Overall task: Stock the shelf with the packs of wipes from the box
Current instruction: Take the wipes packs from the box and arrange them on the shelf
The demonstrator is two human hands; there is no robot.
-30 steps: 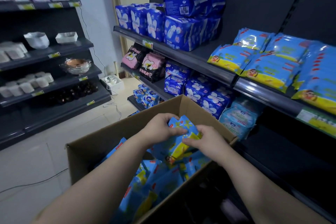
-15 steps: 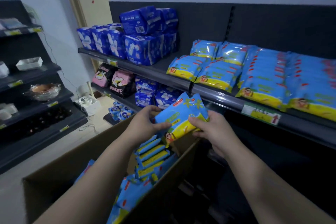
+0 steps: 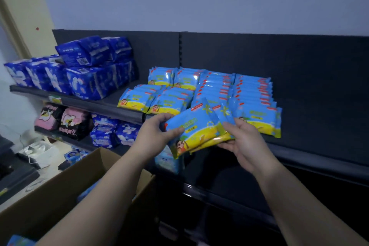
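Head view: left hand (image 3: pixel 157 135), right hand (image 3: pixel 246 147) fingers (image 3: pixel 232 128) clamp wipes packs (image 3: pixel 196 133) between them.

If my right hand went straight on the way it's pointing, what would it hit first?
Probably the stacked packs of wipes on the shelf, just beyond the held packs in the right hand; depth is hard to judge.
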